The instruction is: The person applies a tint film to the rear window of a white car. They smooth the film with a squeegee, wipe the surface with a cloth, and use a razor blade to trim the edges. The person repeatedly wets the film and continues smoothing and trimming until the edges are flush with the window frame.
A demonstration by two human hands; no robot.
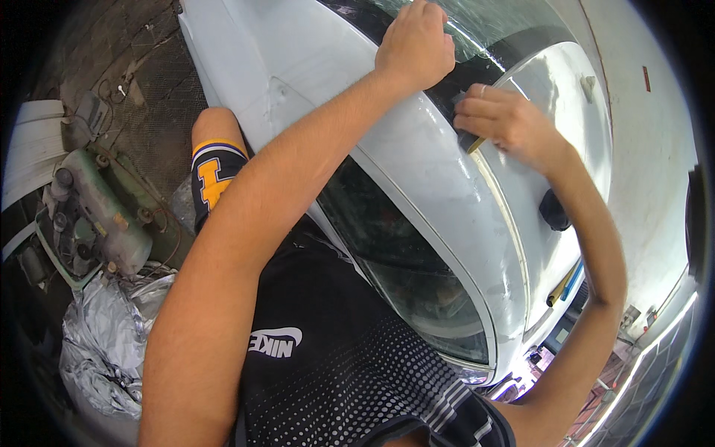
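My left hand (415, 51) is closed at the edge of the car's large window glass (500, 24). Its fingers curl away from view, so anything inside them is hidden. To its right, my right hand (514, 128) bends over the pale roof panel beside the black glass border. Its fingers are pressed together, and a thin yellowish strip (477, 145) sticks out beneath them. A light seam (500, 195) runs along the grey-white roof (436, 175) from under this hand. The dark side window (402, 253) lies below, near my body.
On the roof's right side sit a black rounded thing (553, 211), a brownish roll (557, 292) and a blue one (573, 280). At left stand a greenish tank machine (112, 216) and crumpled silver sheeting (104, 343). A pale wall (640, 149) rises beyond the car.
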